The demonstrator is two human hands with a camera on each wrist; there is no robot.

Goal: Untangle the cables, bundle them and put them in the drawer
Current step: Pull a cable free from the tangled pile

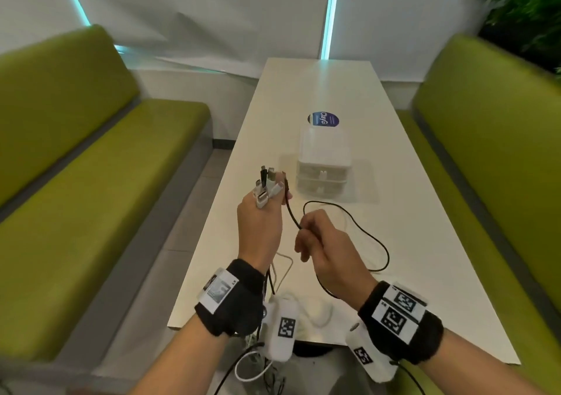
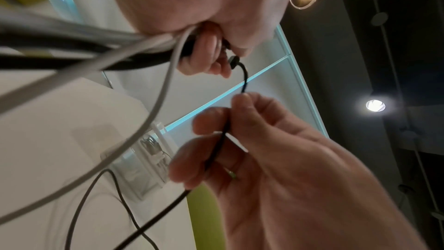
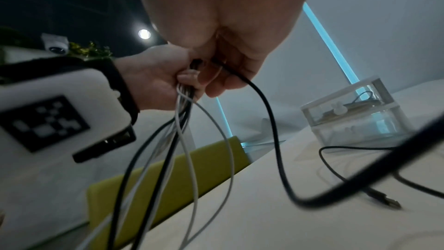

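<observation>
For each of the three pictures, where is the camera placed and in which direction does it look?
Head: looks forward and down at both hands, the white table and drawer box.
Left wrist: looks up past the left hand at the right hand.
Right wrist: looks past the right hand at the left hand.
All share the black cable.

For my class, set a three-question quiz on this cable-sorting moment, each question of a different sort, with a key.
1. True or false: the left hand holds several cable ends together.
2. The right hand pinches which cable? A) white B) black C) none
3. Fill in: the drawer unit stands on the ____.

Key: 1 true; 2 B, the black cable; 3 table.
</observation>
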